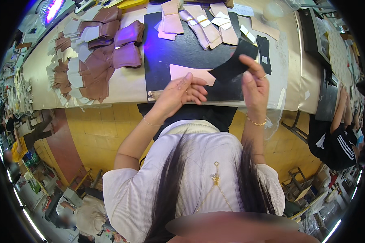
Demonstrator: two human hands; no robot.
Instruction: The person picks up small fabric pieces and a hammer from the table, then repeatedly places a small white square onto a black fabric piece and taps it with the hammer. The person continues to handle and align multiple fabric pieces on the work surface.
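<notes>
My right hand [256, 83] pinches a black curved leather-like piece [235, 60] between thumb and fingers, lifted at a tilt above the dark mat [158, 52]. To its left, my left hand [180, 94] has its fingers apart and partly curled, palm turned inward. A pale pink flared piece [194, 74] lies on the mat just beyond the left hand, whose thumb overlaps its near edge in view. Whether that thumb touches it, I cannot tell. Another black piece [264, 54] with a small white label rests right of the raised one.
Stacks of brown and white pieces [95, 69] fan out on the table's left, beside folded purplish-brown bundles [127, 44]. Pink pieces in banded bundles [202, 26] line the mat's far edge. A dark-framed box [314, 36] stands at right. Another person [336, 137] works far right.
</notes>
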